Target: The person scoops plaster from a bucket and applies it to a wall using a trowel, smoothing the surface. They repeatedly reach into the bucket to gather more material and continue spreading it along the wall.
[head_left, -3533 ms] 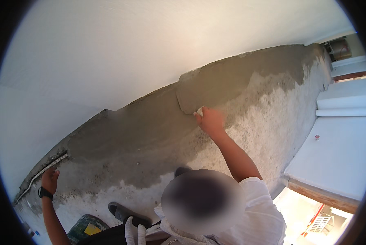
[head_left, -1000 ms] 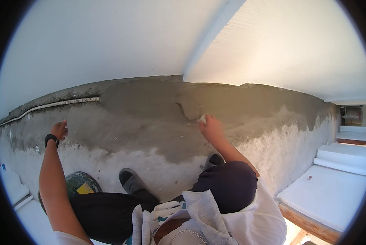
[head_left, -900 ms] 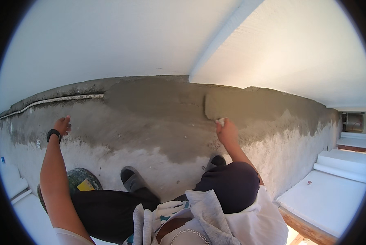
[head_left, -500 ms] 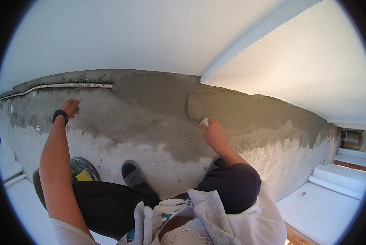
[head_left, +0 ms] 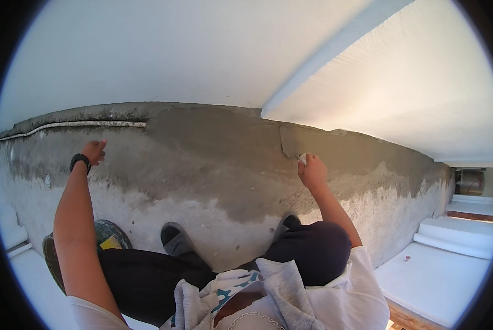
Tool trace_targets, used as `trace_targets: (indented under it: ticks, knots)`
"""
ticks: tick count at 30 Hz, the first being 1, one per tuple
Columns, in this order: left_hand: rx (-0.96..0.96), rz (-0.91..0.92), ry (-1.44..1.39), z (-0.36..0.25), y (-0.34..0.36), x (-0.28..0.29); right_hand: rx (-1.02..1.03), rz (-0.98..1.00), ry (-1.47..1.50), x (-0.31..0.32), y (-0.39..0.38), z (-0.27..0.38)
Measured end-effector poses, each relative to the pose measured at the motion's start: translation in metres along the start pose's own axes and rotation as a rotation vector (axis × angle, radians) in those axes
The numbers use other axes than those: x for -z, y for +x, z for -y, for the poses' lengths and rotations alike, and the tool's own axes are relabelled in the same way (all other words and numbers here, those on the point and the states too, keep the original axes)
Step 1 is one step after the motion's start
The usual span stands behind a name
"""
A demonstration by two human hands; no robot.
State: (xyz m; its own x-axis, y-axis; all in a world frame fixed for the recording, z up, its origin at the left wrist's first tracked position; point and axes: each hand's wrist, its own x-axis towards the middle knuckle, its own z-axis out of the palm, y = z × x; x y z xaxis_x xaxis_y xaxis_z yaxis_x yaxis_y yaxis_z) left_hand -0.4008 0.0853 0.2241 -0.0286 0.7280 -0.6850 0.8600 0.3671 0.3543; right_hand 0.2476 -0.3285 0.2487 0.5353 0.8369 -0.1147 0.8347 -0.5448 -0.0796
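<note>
My right hand (head_left: 314, 171) grips the handle of a plastering trowel (head_left: 290, 142), its blade lying on smooth, wet grey mortar (head_left: 362, 151) along the foot of the white wall (head_left: 147, 49). My left hand (head_left: 95, 153), with a black watch at the wrist, is open and empty, thumb out and fingers loosely bent, just below a thin whitish pipe (head_left: 81, 125) running along the wall's base. My dark sandalled feet (head_left: 175, 239) rest on the patchy concrete floor (head_left: 224, 242) between my arms.
A dark green bucket (head_left: 109, 234) with a yellow label sits beside my left leg, partly hidden. White stepped ledges (head_left: 450, 236) with timber edges line the right side, a metal cylinder (head_left: 469, 181) at their far end. A vertical corner (head_left: 334, 49) breaks the wall.
My view has turned since the earliest frame, levelling the wall's base. In the last half second the trowel and right hand have moved right and slightly up along the mortar.
</note>
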Motion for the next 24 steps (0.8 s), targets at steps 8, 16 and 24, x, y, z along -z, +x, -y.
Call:
trace_targets:
  ticks: [8, 16, 24]
  knots:
    - [0.012, -0.021, 0.028, -0.011, -0.003, 0.004, 0.173, -0.026, 0.214, -0.027, 0.016, 0.071]
    - [0.01, -0.034, 0.049, -0.008, -0.002, 0.011, -0.059, 0.0, 0.157, -0.021, 0.002, 0.041]
    - [0.02, -0.009, 0.072, -0.009, 0.003, 0.01, -0.366, -0.043, 0.081, -0.008, -0.019, -0.053]
